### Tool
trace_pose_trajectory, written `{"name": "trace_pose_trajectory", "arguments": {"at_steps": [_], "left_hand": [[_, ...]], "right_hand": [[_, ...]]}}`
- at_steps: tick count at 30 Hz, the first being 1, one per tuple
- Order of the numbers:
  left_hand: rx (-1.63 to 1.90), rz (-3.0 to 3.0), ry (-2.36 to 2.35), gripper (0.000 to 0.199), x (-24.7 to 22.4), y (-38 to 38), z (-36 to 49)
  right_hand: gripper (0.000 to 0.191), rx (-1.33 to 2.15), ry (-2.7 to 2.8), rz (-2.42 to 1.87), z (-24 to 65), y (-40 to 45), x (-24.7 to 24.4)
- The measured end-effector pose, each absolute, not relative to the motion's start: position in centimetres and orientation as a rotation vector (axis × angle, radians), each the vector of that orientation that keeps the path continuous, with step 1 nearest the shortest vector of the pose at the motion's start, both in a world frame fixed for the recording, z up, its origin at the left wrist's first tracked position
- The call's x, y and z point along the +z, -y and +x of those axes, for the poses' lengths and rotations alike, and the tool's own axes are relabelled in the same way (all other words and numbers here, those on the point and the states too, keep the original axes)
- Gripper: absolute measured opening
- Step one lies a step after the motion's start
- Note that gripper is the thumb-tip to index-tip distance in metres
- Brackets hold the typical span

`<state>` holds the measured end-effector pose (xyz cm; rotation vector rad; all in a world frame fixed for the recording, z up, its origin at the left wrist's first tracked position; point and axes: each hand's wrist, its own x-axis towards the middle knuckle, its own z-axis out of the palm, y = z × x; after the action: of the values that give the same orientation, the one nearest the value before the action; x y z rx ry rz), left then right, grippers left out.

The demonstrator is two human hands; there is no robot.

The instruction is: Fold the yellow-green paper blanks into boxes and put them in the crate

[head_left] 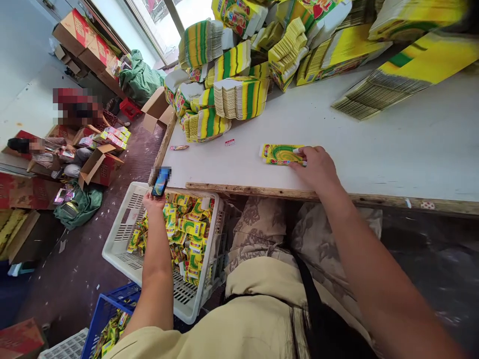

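My left hand (154,201) is closed around a smartphone (160,181) with a lit screen, above the table's left corner and the back edge of a white plastic crate (129,267). The crate holds a heap of small yellow-and-green cartons (191,227). On the white table (232,167), my right hand (316,167) grips the right end of a yellow printed carton (281,154) between thumb and fingers. White flaps show at the carton's ends. Whether it is flat or folded up, I cannot tell.
Stacks of flat yellow-green cartons (239,97) lie along the table's far side, with another stack (389,82) at right. A wooden strip (258,190) edges the table. A blue crate (98,311) stands lower left. Two people sit among cardboard boxes (99,172) at far left.
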<state>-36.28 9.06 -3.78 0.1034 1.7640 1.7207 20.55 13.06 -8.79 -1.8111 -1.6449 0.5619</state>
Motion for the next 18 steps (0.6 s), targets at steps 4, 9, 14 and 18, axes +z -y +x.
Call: {"name": "trace_pose_trajectory", "arguments": {"at_steps": [4, 9, 14, 18], "left_hand": [[1.778, 0.033, -1.781, 0.033, -4.3, -8.9, -36.1], [1.749, 0.083, -1.761, 0.038, -4.5, -8.0, -36.2], [1.645, 0.189, -1.788, 0.038, -4.4, -7.5, -36.4], [1.570, 0.295, -1.883, 0.038, -4.4, -7.8, -36.6]], "right_hand": [[0.038, 0.599, 1.665, -1.820, 20.7, -13.1, -8.8], [0.039, 0.583, 1.678, -1.817, 20.8, -13.1, -8.8], [0.038, 0.600, 1.681, -1.831, 20.8, -12.9, -8.9], [0.037, 0.606, 1.677, -1.835, 20.8, -12.9, -8.8]]}}
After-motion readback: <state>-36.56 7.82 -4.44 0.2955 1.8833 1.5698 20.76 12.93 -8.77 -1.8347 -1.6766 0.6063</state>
